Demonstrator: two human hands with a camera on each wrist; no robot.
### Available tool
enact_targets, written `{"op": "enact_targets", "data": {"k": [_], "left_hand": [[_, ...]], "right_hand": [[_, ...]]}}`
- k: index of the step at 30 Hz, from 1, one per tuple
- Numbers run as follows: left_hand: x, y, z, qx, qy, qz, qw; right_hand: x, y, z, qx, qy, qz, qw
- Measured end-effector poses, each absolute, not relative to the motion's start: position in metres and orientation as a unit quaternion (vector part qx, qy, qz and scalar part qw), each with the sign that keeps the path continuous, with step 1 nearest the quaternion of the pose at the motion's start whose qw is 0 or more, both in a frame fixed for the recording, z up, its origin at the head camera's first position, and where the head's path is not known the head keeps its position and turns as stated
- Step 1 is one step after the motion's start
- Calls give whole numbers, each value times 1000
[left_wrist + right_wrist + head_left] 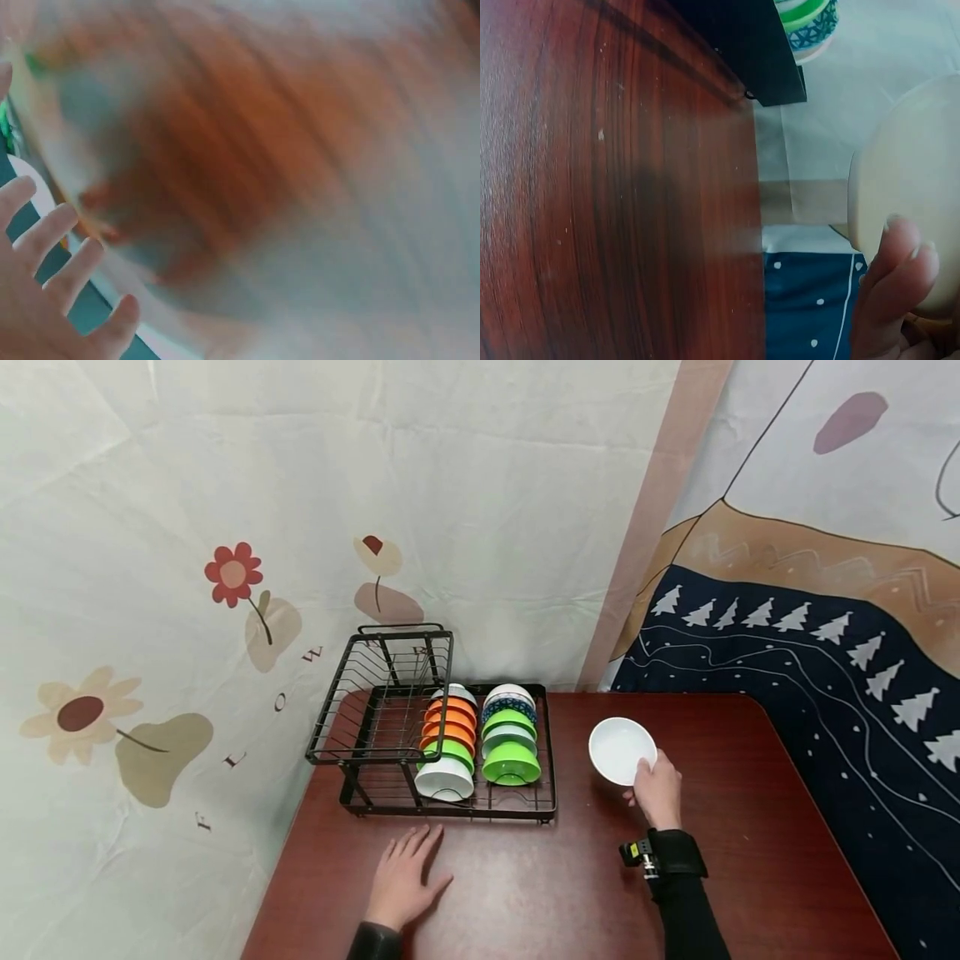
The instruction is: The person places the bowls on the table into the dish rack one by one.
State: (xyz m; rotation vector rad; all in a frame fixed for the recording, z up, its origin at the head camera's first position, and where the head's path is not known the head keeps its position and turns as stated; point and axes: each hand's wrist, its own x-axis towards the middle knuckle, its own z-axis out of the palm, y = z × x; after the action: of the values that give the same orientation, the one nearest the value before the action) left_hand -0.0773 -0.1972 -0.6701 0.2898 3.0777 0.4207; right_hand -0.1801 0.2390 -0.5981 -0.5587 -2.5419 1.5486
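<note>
A white bowl (622, 751) is gripped at its near right rim by my right hand (657, 788), to the right of the dish rack. The right wrist view shows the bowl (911, 165) from its side, fingertips pressed against it above the table's edge. My left hand (407, 873) lies with fingers spread over the table in front of the rack, holding nothing. In the left wrist view the left hand's fingers (64, 240) are spread apart; most of that view is blurred.
A black two-tier dish rack (450, 812) stands at the back of the red-brown table (540, 893). Its lower tier holds two rows of bowls: orange bowls (450, 724), green bowls (512, 764), a white bowl (445, 778) and patterned ones. A curtain hangs behind.
</note>
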Motion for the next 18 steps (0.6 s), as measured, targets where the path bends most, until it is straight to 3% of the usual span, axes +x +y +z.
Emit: {"op": "enact_targets", "data": {"k": [12,18], "left_hand": [[-101,-122,-619,143,959,213,-117],[-129,-93,-595,173,929,298,-133]], "right_hand": [[-181,198,-594,-142,-845,515,37],[-182,177,-588,-109,-856,505,29]]}}
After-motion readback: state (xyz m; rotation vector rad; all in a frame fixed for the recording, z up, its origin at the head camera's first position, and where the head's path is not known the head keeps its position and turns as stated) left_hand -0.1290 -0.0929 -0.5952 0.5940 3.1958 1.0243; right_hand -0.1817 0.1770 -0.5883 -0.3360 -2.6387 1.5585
